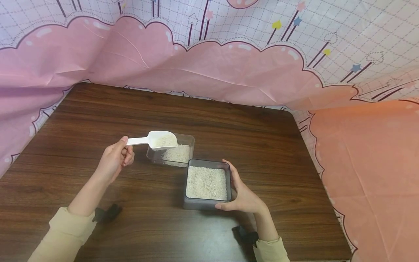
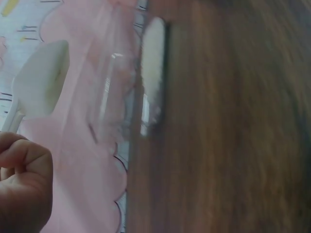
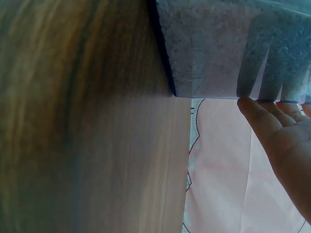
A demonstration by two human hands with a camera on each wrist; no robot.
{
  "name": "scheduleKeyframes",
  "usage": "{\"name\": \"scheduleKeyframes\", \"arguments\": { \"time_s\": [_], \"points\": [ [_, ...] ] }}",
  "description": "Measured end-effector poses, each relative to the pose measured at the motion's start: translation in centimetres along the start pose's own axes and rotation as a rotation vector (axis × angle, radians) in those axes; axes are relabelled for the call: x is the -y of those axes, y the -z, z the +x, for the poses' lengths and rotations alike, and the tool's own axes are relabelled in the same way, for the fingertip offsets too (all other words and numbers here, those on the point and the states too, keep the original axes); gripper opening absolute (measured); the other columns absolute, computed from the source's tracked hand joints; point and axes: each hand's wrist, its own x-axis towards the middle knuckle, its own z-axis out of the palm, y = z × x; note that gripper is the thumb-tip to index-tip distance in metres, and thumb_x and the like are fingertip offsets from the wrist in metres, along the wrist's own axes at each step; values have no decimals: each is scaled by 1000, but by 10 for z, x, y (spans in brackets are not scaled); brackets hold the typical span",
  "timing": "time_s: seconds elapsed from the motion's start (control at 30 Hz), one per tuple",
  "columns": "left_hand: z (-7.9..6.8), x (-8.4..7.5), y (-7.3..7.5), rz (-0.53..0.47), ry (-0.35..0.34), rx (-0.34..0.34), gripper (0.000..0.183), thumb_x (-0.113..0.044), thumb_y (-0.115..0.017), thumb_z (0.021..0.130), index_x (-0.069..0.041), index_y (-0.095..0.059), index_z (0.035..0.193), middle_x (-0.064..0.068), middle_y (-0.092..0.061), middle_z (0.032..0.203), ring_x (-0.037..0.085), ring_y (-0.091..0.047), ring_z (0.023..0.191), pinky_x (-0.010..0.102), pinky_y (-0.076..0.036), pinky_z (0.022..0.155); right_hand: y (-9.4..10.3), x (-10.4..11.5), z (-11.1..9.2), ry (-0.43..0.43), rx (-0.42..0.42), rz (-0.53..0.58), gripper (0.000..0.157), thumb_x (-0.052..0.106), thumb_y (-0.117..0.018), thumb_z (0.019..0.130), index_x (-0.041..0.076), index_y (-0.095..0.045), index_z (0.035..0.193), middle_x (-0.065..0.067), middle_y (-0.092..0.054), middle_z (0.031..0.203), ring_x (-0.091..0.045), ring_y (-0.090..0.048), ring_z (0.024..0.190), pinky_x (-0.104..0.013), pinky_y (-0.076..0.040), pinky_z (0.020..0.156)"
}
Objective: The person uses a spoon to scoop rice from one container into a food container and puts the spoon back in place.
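My left hand (image 1: 112,160) pinches the handle of a white scoop (image 1: 139,141) that carries white rice grains (image 1: 166,141). The scoop hangs over a shallow clear plastic box (image 1: 191,145), with more rice lying inside that box. Seen in the left wrist view, the scoop (image 2: 41,80) is tilted, and fingers (image 2: 24,155) curl at its handle. A deeper, grey see-through container (image 1: 209,205) stands in front, holding a broad bed of rice (image 1: 207,183). My right hand (image 1: 243,194) grips its right side, thumb at the near edge and fingers along the far side.
A dark brown wooden table (image 1: 245,134) bears both containers, which stand close together. Pink and white patterned cloth (image 1: 212,69) hangs behind the table and along its sides. Dark devices (image 1: 245,234) sit at both wrists by the beige sleeves.
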Motion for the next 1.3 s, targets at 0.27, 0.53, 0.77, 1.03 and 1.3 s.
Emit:
{"name": "scheduleKeyframes", "arguments": {
  "time_s": [0.27, 0.53, 0.77, 1.03, 1.3],
  "points": [
    [8, 9, 10, 90, 11, -33, 46, -36, -37, 107, -6, -47, 73, -3, -42, 53, 10, -38, 49, 31, -28, 51, 0, 0, 0, 17, 4, -5, 120, 10, -88, 68, 28, -5, 154, -8, -22, 153, -32, -28, 139, -64, -23, 107],
    [13, 9, 10, 278, 33, -64, 49, -38, -35, 107, -4, -48, 75, -4, -45, 54, 8, -41, 50, 27, -33, 50, 0, 2, 0, 16, 3, -6, 122, 10, -88, 67, 27, -5, 154, -8, -23, 153, -31, -29, 138, -62, -24, 107],
    [19, 8, 9, 485, 93, -70, 54, -44, -32, 106, 1, -50, 81, -5, -47, 56, 9, -43, 53, 25, -38, 52, 0, 3, 0, 4, -3, -11, 122, 11, -89, 67, 29, -5, 154, -7, -23, 153, -30, -30, 137, -61, -26, 106],
    [23, -3, -3, 765, 58, -32, 57, -46, -33, 105, 0, -55, 79, -2, -49, 52, 11, -38, 48, 29, -31, 49, 1, 2, 0, 15, 6, -18, 122, 10, -88, 67, 27, -4, 154, -8, -23, 152, -32, -31, 136, -60, -26, 106],
    [29, -16, -18, 958, -47, 59, 51, -35, -37, 106, -5, -54, 68, -4, -45, 49, 12, -37, 45, 28, -30, 46, 0, 2, 0, 7, 3, -20, 121, 11, -88, 68, 27, -5, 154, -7, -23, 153, -30, -30, 137, -60, -25, 107]
  ]
}}
